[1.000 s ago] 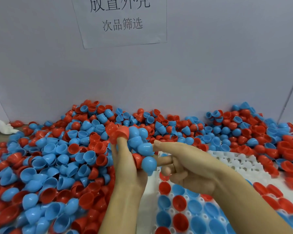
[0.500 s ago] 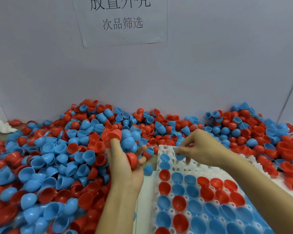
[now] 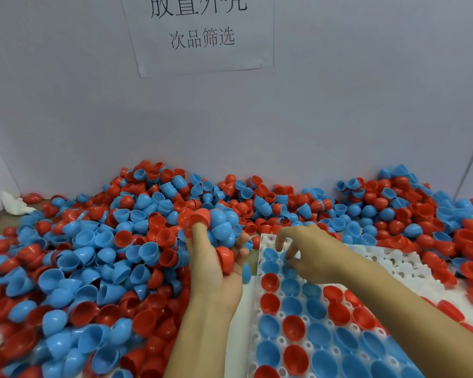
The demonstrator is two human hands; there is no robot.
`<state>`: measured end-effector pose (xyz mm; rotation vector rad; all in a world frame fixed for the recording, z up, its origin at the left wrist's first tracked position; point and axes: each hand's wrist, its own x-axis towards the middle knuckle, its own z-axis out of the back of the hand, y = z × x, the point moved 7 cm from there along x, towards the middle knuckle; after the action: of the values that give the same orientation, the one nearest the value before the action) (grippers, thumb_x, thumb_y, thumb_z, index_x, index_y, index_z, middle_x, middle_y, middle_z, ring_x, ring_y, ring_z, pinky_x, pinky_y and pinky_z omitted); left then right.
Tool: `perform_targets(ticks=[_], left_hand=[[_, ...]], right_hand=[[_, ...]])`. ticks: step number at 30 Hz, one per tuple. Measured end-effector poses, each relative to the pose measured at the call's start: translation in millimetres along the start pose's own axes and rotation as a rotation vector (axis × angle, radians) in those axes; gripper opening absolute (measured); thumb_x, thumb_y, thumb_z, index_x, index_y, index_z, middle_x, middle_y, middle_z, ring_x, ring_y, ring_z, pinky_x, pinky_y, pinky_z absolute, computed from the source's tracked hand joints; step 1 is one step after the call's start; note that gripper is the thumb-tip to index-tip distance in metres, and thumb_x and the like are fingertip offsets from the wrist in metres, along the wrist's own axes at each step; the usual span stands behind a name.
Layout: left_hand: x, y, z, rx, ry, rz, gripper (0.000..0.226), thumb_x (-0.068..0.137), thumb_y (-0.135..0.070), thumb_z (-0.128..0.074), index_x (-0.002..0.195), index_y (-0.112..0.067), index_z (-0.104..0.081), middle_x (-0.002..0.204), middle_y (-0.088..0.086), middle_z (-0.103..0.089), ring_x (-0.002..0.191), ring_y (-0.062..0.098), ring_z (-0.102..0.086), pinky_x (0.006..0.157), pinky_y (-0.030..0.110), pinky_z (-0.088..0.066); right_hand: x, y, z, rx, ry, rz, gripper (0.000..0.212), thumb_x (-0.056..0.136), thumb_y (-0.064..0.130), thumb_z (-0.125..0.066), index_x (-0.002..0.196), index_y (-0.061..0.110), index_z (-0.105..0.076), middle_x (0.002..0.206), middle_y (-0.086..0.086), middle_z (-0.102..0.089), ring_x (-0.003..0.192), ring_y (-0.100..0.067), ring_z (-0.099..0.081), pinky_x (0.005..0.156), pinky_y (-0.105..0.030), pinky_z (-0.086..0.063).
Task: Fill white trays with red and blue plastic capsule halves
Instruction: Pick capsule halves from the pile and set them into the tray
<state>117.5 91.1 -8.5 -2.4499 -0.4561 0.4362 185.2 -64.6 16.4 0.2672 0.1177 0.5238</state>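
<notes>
My left hand (image 3: 216,271) is raised palm up and holds a cluster of red and blue capsule halves (image 3: 216,225), with one red half (image 3: 225,259) against its fingers. My right hand (image 3: 309,252) reaches over the far left corner of the white tray (image 3: 380,257), fingers curled down and pinching a blue half (image 3: 287,256) at a cavity there. The tray's near rows hold seated red and blue halves (image 3: 292,327).
A deep pile of loose red and blue halves (image 3: 93,263) covers the table to the left and along the grey back wall (image 3: 339,118). More halves lie right of the tray (image 3: 448,236). A paper sign (image 3: 202,34) hangs on the wall. White crumpled material (image 3: 13,204) lies far left.
My right hand left the left hand's cluster, went to the tray's far left corner and lowered onto a cavity. The left hand stayed raised with its cluster.
</notes>
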Motion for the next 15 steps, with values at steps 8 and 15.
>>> perform_targets(ticks=[8, 15], left_hand=[[-1.8, -4.6, 3.3, 0.159, -0.122, -0.116, 0.031, 0.094, -0.037, -0.065, 0.123, -0.042, -0.055, 0.102, -0.001, -0.069, 0.077, 0.018, -0.065, 0.058, 0.033, -0.056], [-9.2, -0.5, 0.2, 0.091, -0.124, -0.089, 0.028, 0.094, -0.032, -0.066, 0.116, -0.046, -0.057, 0.118, 0.0, -0.069, 0.091, 0.026, -0.071, 0.065, 0.037, -0.059]], right_hand=[[-36.8, 52.7, 36.3, 0.369, -0.262, 0.229, 0.021, 0.087, 0.05, -0.064, 0.106, 0.039, -0.067, 0.085, 0.022, -0.066, 0.078, 0.009, -0.063, 0.064, -0.008, -0.05], [-38.3, 73.5, 23.5, 0.61, -0.366, 0.2, 0.02, 0.09, 0.026, -0.072, 0.095, 0.04, -0.059, 0.079, 0.01, -0.072, 0.071, -0.003, -0.07, 0.066, -0.02, -0.057]])
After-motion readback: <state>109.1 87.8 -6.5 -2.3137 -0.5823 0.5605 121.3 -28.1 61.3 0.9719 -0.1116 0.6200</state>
